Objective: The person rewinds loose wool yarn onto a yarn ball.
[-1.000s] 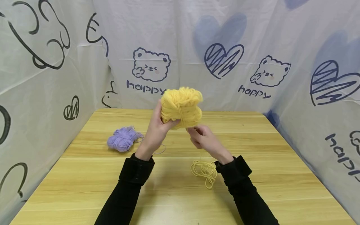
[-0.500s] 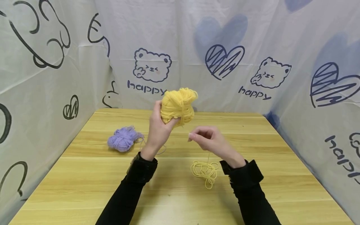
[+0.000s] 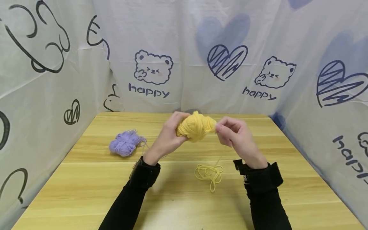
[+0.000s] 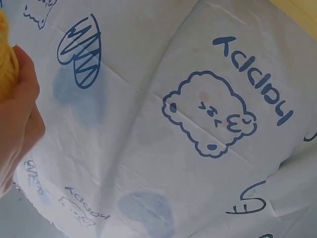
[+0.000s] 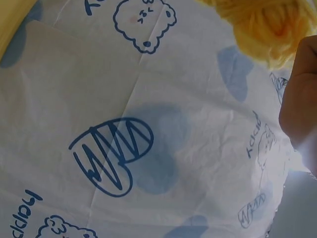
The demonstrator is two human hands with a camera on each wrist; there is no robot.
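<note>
My left hand grips a yellow ball of yarn above the middle of the wooden table. My right hand is at the ball's right side, fingers curled and pinching a yellow strand against it. That strand runs down to a loose yellow tangle of yarn lying on the table between my forearms. The yellow ball shows at the top of the right wrist view, and a sliver of the ball at the left edge of the left wrist view.
A purple ball of yarn lies on the table to the left, a thin strand trailing from it. White cloth printed with bears, hearts and "happy" walls in the table at the back and both sides.
My left hand has lowered the yellow ball and shifted it right. My right hand rose from below the ball to its right side. The tangle and purple ball stayed put.
</note>
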